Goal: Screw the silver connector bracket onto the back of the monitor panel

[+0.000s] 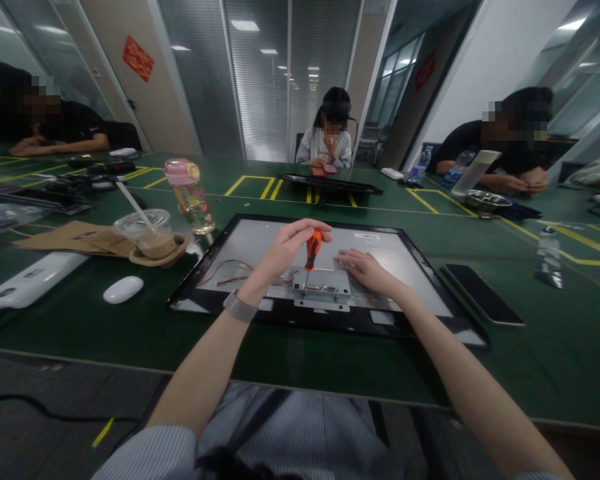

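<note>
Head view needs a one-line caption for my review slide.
Left hand atop an upright screwdriver at a metal connector box, right hand spread on the grey panel.

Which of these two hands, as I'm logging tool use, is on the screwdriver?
The left hand, with the grey wristband, is on the screwdriver; the right hand, bare-wristed, rests on the panel.

One left hand [295, 243], one right hand [366, 268], one screwdriver [313, 251], one metal box [325, 275], one black-framed panel [247, 241], one phone [481, 293] at three o'clock, three bottles [192, 200], two at two, one at ten, three co-workers [343, 148] at ten, twelve and two, a fourth's sleeve [599, 171] near three
</note>
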Demonstrator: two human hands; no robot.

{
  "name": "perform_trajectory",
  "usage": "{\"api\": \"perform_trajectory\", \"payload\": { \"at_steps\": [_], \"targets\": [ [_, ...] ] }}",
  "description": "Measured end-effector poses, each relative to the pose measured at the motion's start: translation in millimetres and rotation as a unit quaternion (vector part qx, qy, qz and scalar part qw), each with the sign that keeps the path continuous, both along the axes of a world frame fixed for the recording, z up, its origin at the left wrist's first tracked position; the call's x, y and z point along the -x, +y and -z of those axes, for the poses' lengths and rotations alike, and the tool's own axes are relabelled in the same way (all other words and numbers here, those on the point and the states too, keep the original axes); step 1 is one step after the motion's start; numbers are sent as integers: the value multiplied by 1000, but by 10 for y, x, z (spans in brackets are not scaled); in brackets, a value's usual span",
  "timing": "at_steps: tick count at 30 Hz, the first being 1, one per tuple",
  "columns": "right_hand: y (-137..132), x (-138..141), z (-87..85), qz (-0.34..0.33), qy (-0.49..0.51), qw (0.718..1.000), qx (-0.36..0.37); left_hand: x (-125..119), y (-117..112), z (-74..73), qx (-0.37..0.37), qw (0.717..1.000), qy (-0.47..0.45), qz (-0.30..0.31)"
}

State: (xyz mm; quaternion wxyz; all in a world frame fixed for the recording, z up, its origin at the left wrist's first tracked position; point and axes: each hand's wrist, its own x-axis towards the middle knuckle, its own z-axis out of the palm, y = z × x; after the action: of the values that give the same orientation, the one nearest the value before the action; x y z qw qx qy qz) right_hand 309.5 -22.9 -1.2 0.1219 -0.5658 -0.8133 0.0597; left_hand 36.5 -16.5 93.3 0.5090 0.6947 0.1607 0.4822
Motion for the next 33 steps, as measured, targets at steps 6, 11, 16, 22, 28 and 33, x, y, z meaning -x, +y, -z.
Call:
{"api": "perform_trajectory", "payload": {
  "at_steps": [6,11,16,22,28,33],
  "targets": [
    [0,-3,10,-1,3,1000,-6,2,-28,-24,-76,992,19,-95],
    [10,-1,23,2,4,1000,-9,1,-21,-17,-51,996,23,-70],
    [8,2,11,6,4,1000,-2,-12,-7,-10,-25,999,12,-32],
    [-7,10,-5,2,5,1000,2,-7,-38,-36,-71,993,7,-92],
    [-9,5,4,1,11,1000,-1,11,-35,-35,-58,995,24,-81],
    [2,-13,22,-5,11,1000,-11,6,-9,-9,-14,1000,8,-22]
  ]
}}
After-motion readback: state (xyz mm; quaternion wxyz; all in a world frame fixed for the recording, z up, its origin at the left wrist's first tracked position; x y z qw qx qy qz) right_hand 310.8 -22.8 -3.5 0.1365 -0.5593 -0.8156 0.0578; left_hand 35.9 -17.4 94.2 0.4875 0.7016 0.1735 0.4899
